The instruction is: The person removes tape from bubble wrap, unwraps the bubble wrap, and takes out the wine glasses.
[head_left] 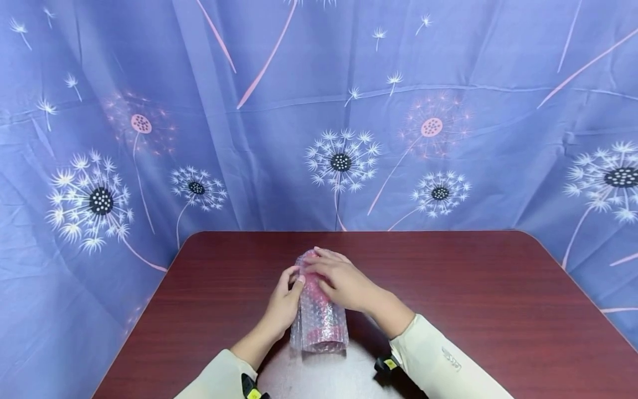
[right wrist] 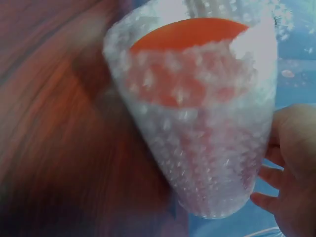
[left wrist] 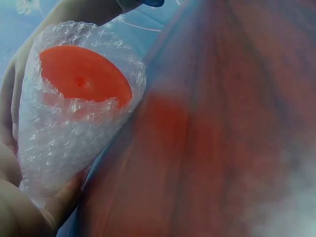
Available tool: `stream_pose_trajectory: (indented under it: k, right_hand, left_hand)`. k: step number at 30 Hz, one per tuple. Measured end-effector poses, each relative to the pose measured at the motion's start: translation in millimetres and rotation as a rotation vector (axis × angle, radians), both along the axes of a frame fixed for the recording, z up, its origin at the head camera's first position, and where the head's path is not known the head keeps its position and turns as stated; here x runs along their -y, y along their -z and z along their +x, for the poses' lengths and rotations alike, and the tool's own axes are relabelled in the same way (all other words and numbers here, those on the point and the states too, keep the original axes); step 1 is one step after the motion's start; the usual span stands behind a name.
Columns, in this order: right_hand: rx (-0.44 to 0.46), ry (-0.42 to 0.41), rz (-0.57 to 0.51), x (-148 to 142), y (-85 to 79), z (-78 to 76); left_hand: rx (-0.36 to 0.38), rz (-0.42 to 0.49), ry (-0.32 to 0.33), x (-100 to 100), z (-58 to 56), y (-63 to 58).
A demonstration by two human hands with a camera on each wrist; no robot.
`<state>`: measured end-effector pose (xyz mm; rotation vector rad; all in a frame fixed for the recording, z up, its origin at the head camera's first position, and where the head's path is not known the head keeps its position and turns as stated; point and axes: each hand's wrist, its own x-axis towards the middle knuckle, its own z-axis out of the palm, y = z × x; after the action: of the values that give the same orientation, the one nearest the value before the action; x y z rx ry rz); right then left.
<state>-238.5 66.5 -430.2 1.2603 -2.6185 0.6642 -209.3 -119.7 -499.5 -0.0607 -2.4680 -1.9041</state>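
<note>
A red object with a round, flat orange-red end (left wrist: 84,74) is rolled in clear bubble wrap (head_left: 321,316). The roll lies lengthwise on the table, its disc end toward me; both wrist views show the disc through the wrap's open end. My left hand (head_left: 283,303) grips the far left side of the roll, thumb on top and fingers around the edge. Across its far upper part rests my right hand (head_left: 346,282), fingers spread over the wrap. In the right wrist view, the right fingers (right wrist: 269,185) lie along the side of the roll.
The dark red wooden table (head_left: 473,288) has rounded far corners. Behind it and at both sides hangs a blue curtain (head_left: 279,166) printed with dandelions. Black straps with yellow marks sit at both sleeve cuffs (head_left: 404,338).
</note>
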Motion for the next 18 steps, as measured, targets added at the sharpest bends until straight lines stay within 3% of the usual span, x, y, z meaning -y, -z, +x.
stream_pose_trajectory:
  k: [5, 11, 18]
  right_hand:
    - [-0.071, 0.017, 0.029, -5.3, 6.5, -0.8]
    - [-0.129, 0.053, 0.044, -0.5, 11.5, 0.3]
    - [-0.204, 0.111, 0.019, 4.6, 16.1, 6.2]
  left_hand:
    - [-0.096, -0.21, 0.021, -3.1, 0.9, -3.2]
    - [-0.343, -0.399, -0.05, 1.2, 3.8, -11.0]
    - [-0.444, -0.547, -0.008, 2.7, 9.3, -14.1]
